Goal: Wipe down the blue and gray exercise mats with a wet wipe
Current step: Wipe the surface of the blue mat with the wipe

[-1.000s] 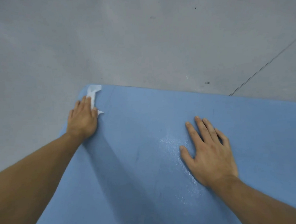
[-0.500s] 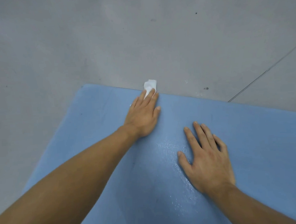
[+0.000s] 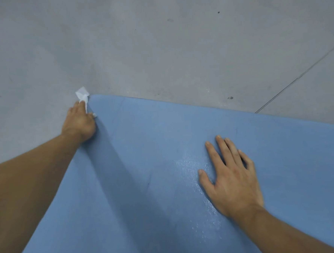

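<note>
left hand (image 3: 80, 122) pressing wet wipe (image 3: 82, 94) at blue mat (image 3: 163, 136) corner, wipe pointing away

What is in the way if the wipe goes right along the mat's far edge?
Nothing visible. The left hand presses the wipe at the far left corner of the mat, and the far edge to its right is bare. The right hand lies flat on the mat nearer the person, off that line.
</note>
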